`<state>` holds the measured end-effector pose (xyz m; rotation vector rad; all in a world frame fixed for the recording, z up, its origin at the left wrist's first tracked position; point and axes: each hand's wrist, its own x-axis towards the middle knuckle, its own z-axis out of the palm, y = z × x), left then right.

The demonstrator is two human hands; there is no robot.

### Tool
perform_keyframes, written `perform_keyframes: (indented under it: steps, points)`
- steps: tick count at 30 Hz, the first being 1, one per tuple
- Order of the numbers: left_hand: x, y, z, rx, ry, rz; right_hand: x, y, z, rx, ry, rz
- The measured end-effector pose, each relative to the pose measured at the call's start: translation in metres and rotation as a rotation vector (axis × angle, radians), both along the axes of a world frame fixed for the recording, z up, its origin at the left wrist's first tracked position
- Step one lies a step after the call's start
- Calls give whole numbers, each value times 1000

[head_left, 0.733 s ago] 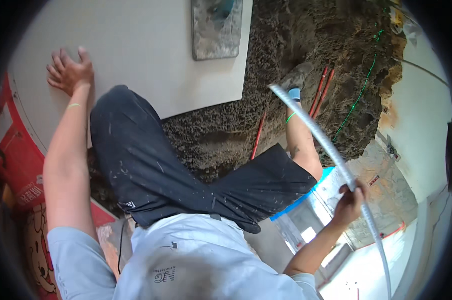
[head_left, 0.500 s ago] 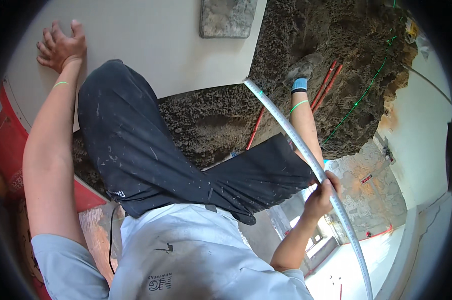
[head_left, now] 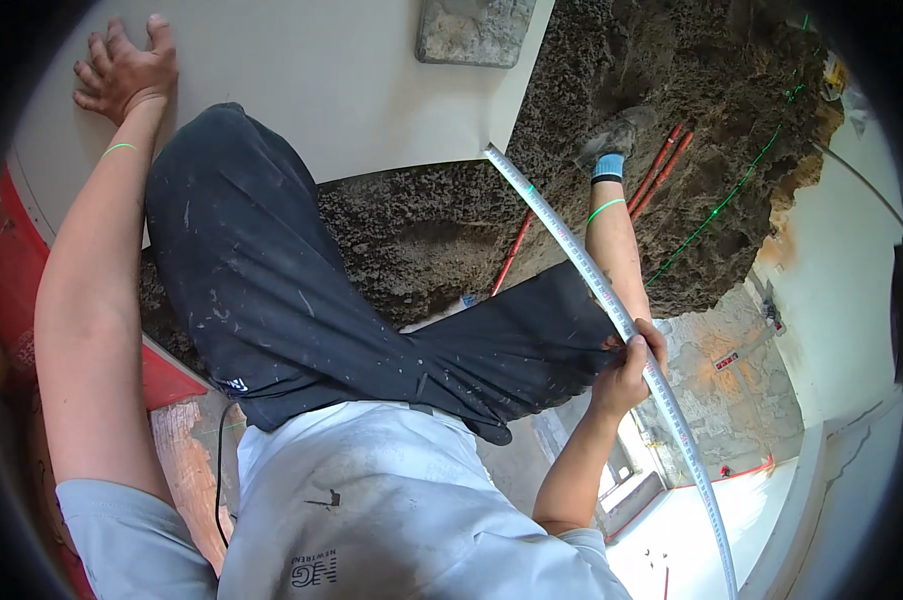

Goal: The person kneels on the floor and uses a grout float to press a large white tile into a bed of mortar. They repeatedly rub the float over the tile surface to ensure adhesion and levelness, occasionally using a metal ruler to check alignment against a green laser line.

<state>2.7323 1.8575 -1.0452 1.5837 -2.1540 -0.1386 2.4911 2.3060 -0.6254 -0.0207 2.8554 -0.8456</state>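
Observation:
My left hand (head_left: 126, 75) lies with fingers spread on a large white tile (head_left: 301, 120) at the upper left. My right hand (head_left: 628, 375) grips a long silver ruler (head_left: 571, 245) with fine graduation marks, at the right of my body. Its far end reaches the near right corner of the tile, overlapping the edge in the picture; whether it touches cannot be made out. The other end runs down past the lower edge of view. A stained grey slab-like block (head_left: 474, 30) rests on the tile.
Dark, rough mortar (head_left: 421, 225) spreads beside the tile, with red pipes (head_left: 663, 170) on it. My shoe (head_left: 616, 135) stands on this bed. A green laser line (head_left: 731, 200) crosses it toward the pale wall (head_left: 841, 300). A red panel (head_left: 166, 380) is at the left.
My right hand and the ruler have shifted slightly left and away from me, the ruler's far end now farther over the tile's corner. My left hand stays on the tile.

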Motion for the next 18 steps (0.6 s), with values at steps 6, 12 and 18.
perform_keyframes:
  steps: [6,12,18]
  points:
    - [3,-1,5,-4,-29,5,-8,7,-1,-15,-9,19]
    - [1,1,1,-5,2,-6,-6,3,-1,3,9,73]
    - [0,1,6,-2,-7,-8,-1,-1,-1,-13,-15,77]
